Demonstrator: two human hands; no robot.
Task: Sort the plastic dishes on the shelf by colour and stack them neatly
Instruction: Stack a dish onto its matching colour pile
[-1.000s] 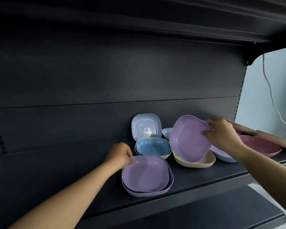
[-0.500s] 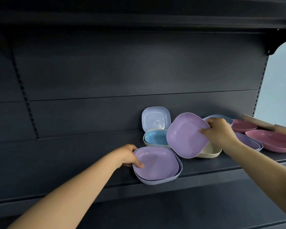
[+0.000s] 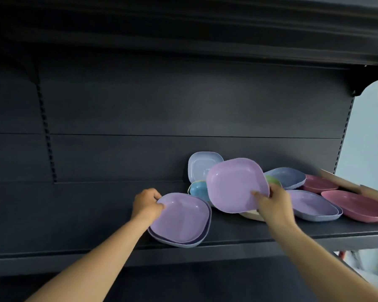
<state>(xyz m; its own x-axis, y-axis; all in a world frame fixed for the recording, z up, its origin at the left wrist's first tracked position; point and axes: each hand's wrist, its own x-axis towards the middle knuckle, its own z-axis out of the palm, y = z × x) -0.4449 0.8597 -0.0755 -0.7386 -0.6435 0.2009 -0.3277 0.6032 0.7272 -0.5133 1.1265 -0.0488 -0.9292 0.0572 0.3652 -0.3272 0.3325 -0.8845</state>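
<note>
Purple plastic fills both your hands: your right hand (image 3: 273, 204) pinches the lower right edge of a purple dish (image 3: 236, 185), thumb on its inner face and fingers curled behind, and holds it tilted up off the shelf (image 3: 260, 238), its hollow facing you. Your left hand (image 3: 146, 203) grips the left rim of the purple stack (image 3: 180, 220), thumb over the edge and fingers curled round the outside; that stack sits near the shelf's front edge, a purple dish nested on top of others, with a paler blue-grey one at the bottom. Behind it, a blue dish (image 3: 199, 189) lies in a cream one, partly hidden by the raised dish, and a pale blue dish (image 3: 200, 165) leans upright against the back panel (image 3: 183, 105). Under your right hand you can see the edge of a cream dish (image 3: 252, 214), and a sliver of green (image 3: 273, 180) shows past the raised dish's right edge. Farther right, a lavender dish (image 3: 312, 203) lies in a blue-grey one, a blue-grey dish (image 3: 289, 176) sits behind it, and two pink dishes (image 3: 356, 204) lie by the shelf's right end, one nearer the back.
</note>
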